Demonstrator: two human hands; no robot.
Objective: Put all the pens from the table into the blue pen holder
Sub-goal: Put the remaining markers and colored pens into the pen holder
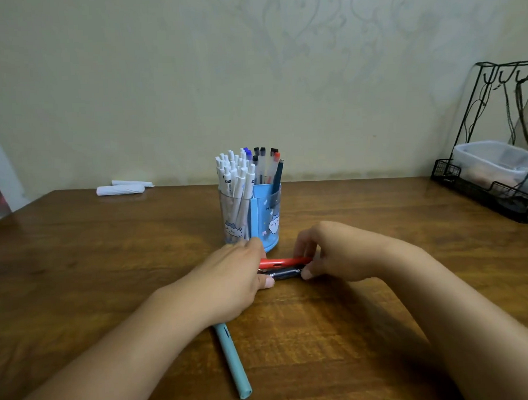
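A red pen [284, 262] and a dark pen [286, 272] lie side by side on the wooden table [109, 250], just in front of the blue pen holder [268, 217] — both with their long axes running left to right across the view, parallel to the table's near edge. Their ends are hidden under fingers, so which way the tips point cannot be told. The right hand [336, 254] is curled over their right ends, fingers on the red pen and thumb against the dark one. The left hand [232, 278] covers their left ends with its fingers bent down; whether it actually grips a pen cannot be told. A light blue pen [232, 361] lies nearer the viewer, its long axis running from under the left wrist down toward the near right. The holder stands upright — white pens in its clear left compartment, dark, blue and red-capped ones behind. A black wire rack [495, 167] stands at the far right, two white rolls [121, 188] at the far left.
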